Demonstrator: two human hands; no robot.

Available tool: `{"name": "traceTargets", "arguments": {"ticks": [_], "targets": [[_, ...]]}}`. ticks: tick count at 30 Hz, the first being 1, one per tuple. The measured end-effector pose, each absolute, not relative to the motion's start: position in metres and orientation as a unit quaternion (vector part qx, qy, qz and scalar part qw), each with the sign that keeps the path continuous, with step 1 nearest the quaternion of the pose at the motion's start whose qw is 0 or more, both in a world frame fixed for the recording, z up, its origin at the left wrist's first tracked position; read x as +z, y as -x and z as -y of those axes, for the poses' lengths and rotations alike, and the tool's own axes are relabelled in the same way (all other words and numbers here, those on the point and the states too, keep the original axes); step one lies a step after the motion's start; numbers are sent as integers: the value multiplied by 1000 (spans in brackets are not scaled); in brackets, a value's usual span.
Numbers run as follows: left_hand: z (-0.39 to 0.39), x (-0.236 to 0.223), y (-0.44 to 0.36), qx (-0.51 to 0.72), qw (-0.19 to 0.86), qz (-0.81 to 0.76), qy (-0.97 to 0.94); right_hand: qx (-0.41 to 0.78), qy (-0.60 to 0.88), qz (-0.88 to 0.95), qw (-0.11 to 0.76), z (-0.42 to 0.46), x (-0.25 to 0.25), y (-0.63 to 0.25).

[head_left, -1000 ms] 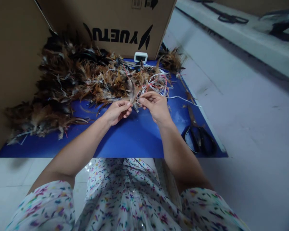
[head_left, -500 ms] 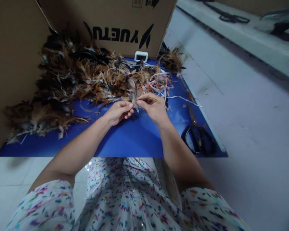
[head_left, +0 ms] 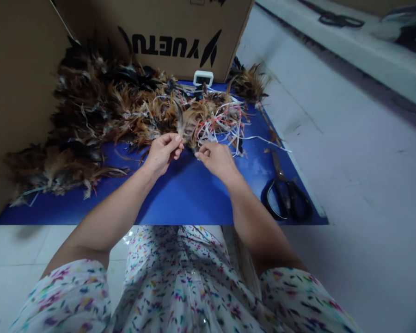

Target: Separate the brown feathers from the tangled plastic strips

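My left hand is closed in a pinch on a small greyish feather, which stands up from the fingertips. A short distance to its right, my right hand has its thumb and fingers pressed together; a small dark bit seems to show at the tips, too unclear to name. Just beyond both hands lies a big heap of brown and black feathers. White and pink strings lie tangled at the heap's right end, close to my right hand.
Black-handled scissors lie on the blue tabletop at right. A feather bundle sits at left, another bundle at back right. A white digital timer stands before a cardboard box. A ledge holds more tools.
My hands have moved apart from where they met. The left went slightly left and up with the feather; the right shifted a little down, away from it.
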State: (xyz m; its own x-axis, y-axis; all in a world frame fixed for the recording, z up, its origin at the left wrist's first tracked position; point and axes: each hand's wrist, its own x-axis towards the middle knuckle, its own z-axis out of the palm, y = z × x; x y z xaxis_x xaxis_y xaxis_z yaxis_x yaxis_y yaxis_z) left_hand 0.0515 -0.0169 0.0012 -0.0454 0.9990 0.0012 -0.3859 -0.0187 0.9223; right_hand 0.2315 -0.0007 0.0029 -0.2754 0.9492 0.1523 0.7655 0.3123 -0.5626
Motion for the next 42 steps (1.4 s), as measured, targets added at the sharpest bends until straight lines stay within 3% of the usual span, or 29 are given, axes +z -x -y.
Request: {"name": "traceTargets", "arguments": {"ticks": [4, 8, 14, 23, 29, 34, 42], "targets": [[17, 0, -52, 605, 566, -407, -383, 135, 574, 796, 138, 8, 3, -223], [18, 1, -53, 596, 564, -422, -387, 143, 558, 807, 133, 7, -4, -218], [18, 4, -52, 602, 561, -428, -374, 246, 510, 780, 265, -2, -13, -222], [18, 4, -51, 621, 583, -383, -358, 549, 432, 556, 451, -8, -4, -226], [22, 4, -52, 579, 634, -369, -355, 638, 374, 489, 462, -5, 3, -227], [24, -2, -55, 526, 690, -330, -371, 612, 339, 513, 497, -4, 4, -226], [29, -2, -58, 482, 715, -339, -376, 601, 338, 540, 483, -6, 3, -225]]}}
